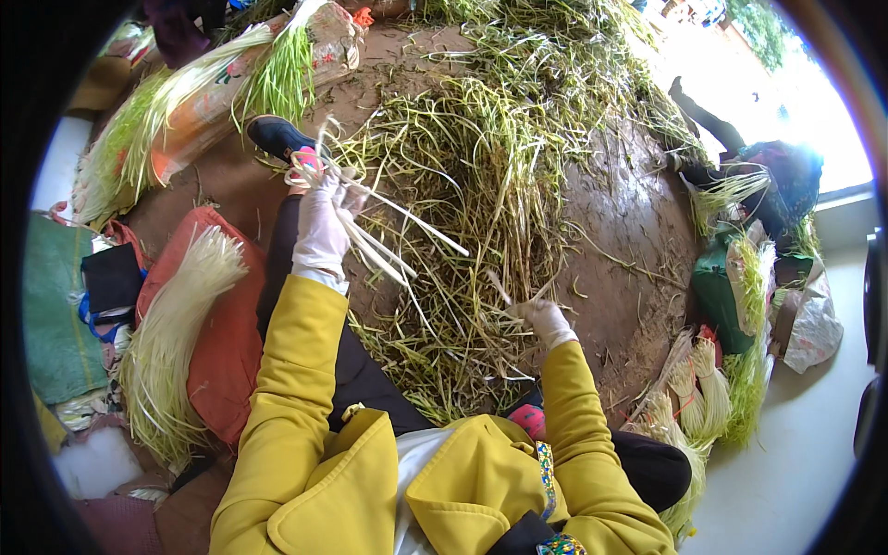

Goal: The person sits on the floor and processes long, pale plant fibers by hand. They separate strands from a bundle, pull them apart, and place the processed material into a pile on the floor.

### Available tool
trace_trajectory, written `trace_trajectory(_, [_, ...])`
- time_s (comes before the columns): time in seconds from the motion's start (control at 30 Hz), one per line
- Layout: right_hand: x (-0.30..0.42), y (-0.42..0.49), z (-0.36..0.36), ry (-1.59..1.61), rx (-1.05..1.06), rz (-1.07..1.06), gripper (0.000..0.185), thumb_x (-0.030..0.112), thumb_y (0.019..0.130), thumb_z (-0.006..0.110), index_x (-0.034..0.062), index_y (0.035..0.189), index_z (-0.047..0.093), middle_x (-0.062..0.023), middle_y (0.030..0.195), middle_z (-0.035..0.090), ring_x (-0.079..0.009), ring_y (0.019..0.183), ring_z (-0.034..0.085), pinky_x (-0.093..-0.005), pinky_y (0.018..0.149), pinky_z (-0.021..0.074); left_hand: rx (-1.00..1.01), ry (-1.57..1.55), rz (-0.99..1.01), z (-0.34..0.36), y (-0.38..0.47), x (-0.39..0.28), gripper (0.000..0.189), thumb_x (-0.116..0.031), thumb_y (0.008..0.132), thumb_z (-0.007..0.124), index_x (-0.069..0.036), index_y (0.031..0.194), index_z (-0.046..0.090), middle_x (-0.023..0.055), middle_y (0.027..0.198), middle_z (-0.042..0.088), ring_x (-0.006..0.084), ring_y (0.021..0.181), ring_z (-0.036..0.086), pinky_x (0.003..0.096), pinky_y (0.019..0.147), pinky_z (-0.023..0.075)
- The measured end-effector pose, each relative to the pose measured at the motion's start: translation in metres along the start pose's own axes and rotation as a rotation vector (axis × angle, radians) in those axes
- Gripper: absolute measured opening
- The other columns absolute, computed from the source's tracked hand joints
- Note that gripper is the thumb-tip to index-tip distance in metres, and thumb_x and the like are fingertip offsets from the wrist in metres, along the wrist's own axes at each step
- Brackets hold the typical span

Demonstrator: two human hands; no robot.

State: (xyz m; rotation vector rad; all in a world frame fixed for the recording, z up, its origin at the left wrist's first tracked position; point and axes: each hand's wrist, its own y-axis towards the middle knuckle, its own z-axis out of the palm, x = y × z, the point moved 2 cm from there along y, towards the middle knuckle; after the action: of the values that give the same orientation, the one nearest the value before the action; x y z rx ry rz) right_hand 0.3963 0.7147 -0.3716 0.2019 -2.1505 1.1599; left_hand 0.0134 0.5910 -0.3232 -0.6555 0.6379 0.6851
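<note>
My left hand (325,215), in a pale glove, is closed around several whitish plant stalks (378,253) that fan out toward the right, above my outstretched leg. My right hand (544,319), also gloved, is closed on a few thin, dry-looking leaf strands (501,288) at the near edge of a heap of green and yellowish leaves (479,159). On a red sack (232,333) to the left lies a thick bunch of blanched stalks with long pale leaves (163,347).
More long-leaved bunches (208,69) lie across an orange-and-white sack (201,128) at the upper left. Tied pale bundles (701,388) rest at the lower right. Another person (777,180) is bent over at the right edge. A green sack (62,305) stands far left.
</note>
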Motion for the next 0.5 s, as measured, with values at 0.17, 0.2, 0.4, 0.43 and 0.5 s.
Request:
trace_trajectory(0.17, [0.049, -0.004, -0.001, -0.527, -0.258, -0.532, 0.071, 0.027, 0.083, 0.072, 0.0112, 0.144, 0.039, -0.0145, 0.147, 0.04, -0.0279, 0.134, 0.042, -0.0369, 0.112, 0.0334, 0.032, 0.176, -0.074, 0.001, -0.005, 0.023, 0.019, -0.026, 0.094, 0.061, -0.009, 0.102, 0.062, 0.0059, 0.096, 0.068, 0.0118, 0.068, 0.063, 0.0272, 0.066, 0.054])
trace_trajectory(0.2, [0.072, -0.009, 0.008, -0.239, -0.152, -0.795, 0.07, 0.025, 0.084, 0.071, 0.0091, 0.144, 0.038, -0.0158, 0.147, 0.04, -0.0275, 0.134, 0.041, -0.0377, 0.112, 0.0339, 0.063, 0.155, -0.081, 0.004, -0.008, 0.033, 0.021, -0.027, 0.094, 0.062, -0.008, 0.101, 0.063, 0.0052, 0.094, 0.068, 0.0111, 0.062, 0.063, 0.0261, 0.066, 0.0542])
trace_trajectory(0.4, [0.131, -0.009, 0.096, 0.058, -0.116, -0.565, 0.02, 0.015, 0.089, 0.067, 0.0012, 0.103, 0.069, -0.0069, 0.086, 0.072, -0.0117, 0.06, 0.061, -0.0269, 0.058, 0.0511, 0.096, 0.188, -0.219, 0.011, -0.023, 0.071, 0.04, -0.044, 0.092, 0.061, -0.007, 0.107, 0.067, -0.0052, 0.072, 0.058, 0.0132, 0.075, 0.064, 0.0303, 0.068, 0.0516])
trace_trajectory(0.43, [0.132, -0.006, 0.099, -0.067, -0.193, -0.602, 0.019, 0.015, 0.089, 0.067, 0.0002, 0.1, 0.07, -0.0074, 0.086, 0.072, -0.0145, 0.061, 0.063, -0.0291, 0.06, 0.0521, 0.081, 0.171, -0.291, 0.011, -0.025, 0.076, 0.041, -0.046, 0.091, 0.061, -0.009, 0.108, 0.067, -0.0058, 0.071, 0.058, 0.0145, 0.077, 0.065, 0.0323, 0.071, 0.0504])
trace_trajectory(0.5, [0.131, 0.01, 0.095, -0.192, -0.091, -0.687, 0.02, 0.021, 0.09, 0.066, 0.0032, 0.099, 0.071, -0.0077, 0.085, 0.072, -0.0178, 0.067, 0.064, -0.0297, 0.065, 0.0539, 0.14, 0.133, -0.471, 0.01, -0.026, 0.083, 0.032, -0.042, 0.095, 0.057, -0.014, 0.108, 0.064, -0.0049, 0.088, 0.065, 0.0179, 0.086, 0.067, 0.0395, 0.081, 0.0464])
